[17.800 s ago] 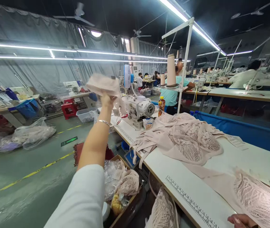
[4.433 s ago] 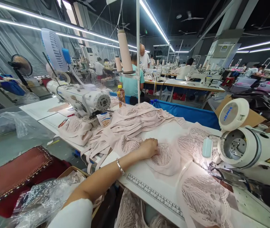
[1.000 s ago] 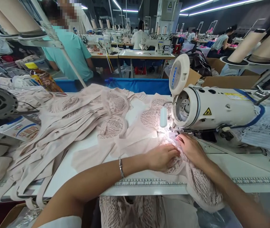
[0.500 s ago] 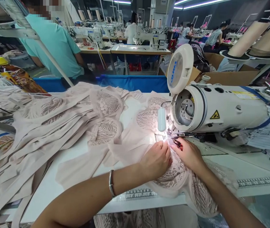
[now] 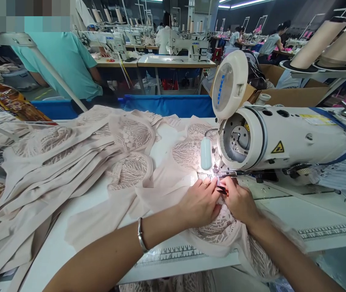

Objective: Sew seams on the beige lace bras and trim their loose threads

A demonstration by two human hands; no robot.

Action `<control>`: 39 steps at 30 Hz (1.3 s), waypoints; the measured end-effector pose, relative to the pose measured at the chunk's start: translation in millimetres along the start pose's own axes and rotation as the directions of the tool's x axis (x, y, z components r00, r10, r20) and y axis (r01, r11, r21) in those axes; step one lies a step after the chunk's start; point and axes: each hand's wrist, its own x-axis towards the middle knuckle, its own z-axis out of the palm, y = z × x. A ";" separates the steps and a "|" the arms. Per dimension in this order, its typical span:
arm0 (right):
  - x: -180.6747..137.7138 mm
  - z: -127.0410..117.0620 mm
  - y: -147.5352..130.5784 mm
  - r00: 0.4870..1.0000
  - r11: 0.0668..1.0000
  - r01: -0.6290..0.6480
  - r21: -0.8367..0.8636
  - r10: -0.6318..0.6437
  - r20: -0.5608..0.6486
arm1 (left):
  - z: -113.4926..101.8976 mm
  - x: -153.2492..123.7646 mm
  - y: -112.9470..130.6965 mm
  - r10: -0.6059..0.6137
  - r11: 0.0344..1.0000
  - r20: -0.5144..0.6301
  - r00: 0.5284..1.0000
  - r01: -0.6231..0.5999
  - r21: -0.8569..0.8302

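My left hand (image 5: 199,205), with a ring and a bracelet, is closed on a pale pink lace bra (image 5: 217,232) in front of the needle area. My right hand (image 5: 242,202) grips thread snips (image 5: 222,190) with dark blades and a red part, pointing left toward my left fingertips. It also rests against the bra, whose far cup hangs over the table's front edge. Just beyond my fingertips stands the white sewing machine (image 5: 296,138), its round end cover (image 5: 230,85) swung up. A small lamp (image 5: 206,153) lights the stitching spot; my fingers partly hide the fabric there.
More linked bras (image 5: 133,136) and a heap of pale straps (image 5: 54,178) spread over the left of the table. A bottle (image 5: 11,101) lies tilted at the far left. Thread cones (image 5: 317,44) stand at upper right. A ruler strip (image 5: 179,254) runs along the front edge. A person in turquoise (image 5: 60,65) sits beyond.
My right hand has turned and its fingers have curled in, bringing the snips' blades out leftward beside my left fingertips. My left hand stays at nearly the same spot. The view has shifted slightly.
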 end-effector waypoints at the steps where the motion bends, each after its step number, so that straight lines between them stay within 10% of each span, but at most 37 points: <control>1: -0.2 -0.9 -0.2 0.999 0.999 0.032 -0.008 -0.032 -0.010 | -0.2 0.8 -0.9 0.004 1.000 0.002 1.000 -0.004 -0.012; 7: -6.3 -4.9 -0.3 0.984 0.983 0.157 -0.094 -0.163 -0.069 | 3.1 2.0 -3.3 0.003 0.999 -0.019 1.000 -0.004 -0.032; 32: -0.2 -3.7 1.0 0.993 0.995 -0.056 -0.082 0.063 0.095 | 9.2 -1.0 -6.8 -0.018 0.994 -0.052 0.998 0.023 0.107; 39: -0.2 -19.6 5.8 0.990 0.987 -0.102 0.122 0.088 0.113 | -1.4 -4.3 4.4 0.172 0.969 0.061 0.983 -0.180 0.170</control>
